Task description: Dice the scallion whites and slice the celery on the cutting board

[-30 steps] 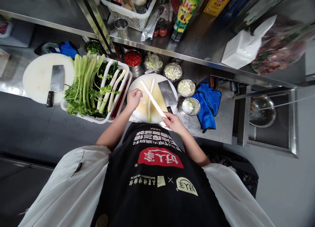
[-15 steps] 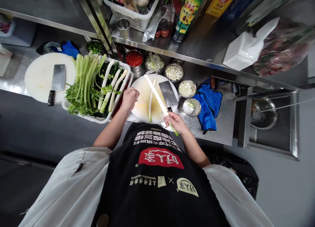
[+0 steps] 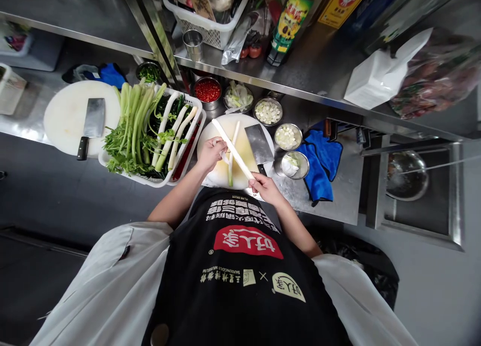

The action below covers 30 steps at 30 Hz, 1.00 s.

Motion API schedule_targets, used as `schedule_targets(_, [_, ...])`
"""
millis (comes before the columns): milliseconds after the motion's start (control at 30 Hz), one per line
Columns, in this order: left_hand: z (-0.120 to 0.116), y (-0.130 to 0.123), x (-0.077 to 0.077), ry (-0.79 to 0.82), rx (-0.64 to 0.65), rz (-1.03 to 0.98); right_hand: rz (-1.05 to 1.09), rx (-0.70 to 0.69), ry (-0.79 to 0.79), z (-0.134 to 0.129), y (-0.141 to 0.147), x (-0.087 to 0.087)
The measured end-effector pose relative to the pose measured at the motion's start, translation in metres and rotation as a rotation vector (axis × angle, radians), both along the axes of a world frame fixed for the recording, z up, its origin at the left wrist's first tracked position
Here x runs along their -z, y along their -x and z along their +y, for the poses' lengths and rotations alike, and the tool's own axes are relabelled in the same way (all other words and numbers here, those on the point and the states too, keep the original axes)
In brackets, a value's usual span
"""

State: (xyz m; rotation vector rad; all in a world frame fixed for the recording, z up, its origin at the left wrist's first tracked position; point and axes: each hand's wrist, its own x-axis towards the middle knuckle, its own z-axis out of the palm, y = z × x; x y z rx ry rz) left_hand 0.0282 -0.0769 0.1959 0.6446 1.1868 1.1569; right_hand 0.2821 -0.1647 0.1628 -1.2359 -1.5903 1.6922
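My right hand [image 3: 264, 184] is wrapped round the lower end of a long white leek [image 3: 235, 150], which slants up and left over the round cutting board [image 3: 214, 178]. Close to the leek's upper part is my left hand [image 3: 212, 153], its fingers pinched on a thin pale strip. A second, thinner leek [image 3: 230, 171] lies on the board beneath the held one. The cleaver [image 3: 258, 143] rests at the board's right side, its handle toward me.
Left of the board stands a white basket [image 3: 150, 182] of celery and leeks. Metal bowls [image 3: 287, 136] of chopped vegetables line the back and right. Blue gloves [image 3: 319, 160] lie further right. A second board [image 3: 62, 110] holds another cleaver [image 3: 93, 118]. A steel shelf [image 3: 308, 88] overhangs behind.
My left hand has moved right, up to the leek. The leek has shifted left, and its green lower end no longer shows below my right hand. The view has shifted slightly.
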Motion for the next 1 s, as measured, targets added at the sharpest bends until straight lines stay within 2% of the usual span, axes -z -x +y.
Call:
schedule_targets(200, [0.001, 0.0, 0.005, 0.033, -0.082, 0.076, -0.078, -0.007, -0.031, -0.002, 0.001, -0.001])
schedule_targets(367, [-0.001, -0.004, 0.003, 0.033, -0.146, 0.057, -0.075, 0.015, -0.016, -0.001, 0.003, 0.0])
schedule_targets(567, [-0.001, -0.004, 0.004, 0.057, -0.119, 0.023, -0.078, 0.042, -0.015, -0.001, 0.006, 0.002])
schedule_targets(833, [-0.004, -0.011, 0.007, 0.147, -0.157, -0.164, 0.154, 0.145, 0.165, 0.004, 0.012, 0.001])
schedule_targets(1000, [-0.005, -0.022, 0.001, 0.194, -0.191, -0.274, 0.17, 0.201, 0.165, 0.007, 0.015, 0.0])
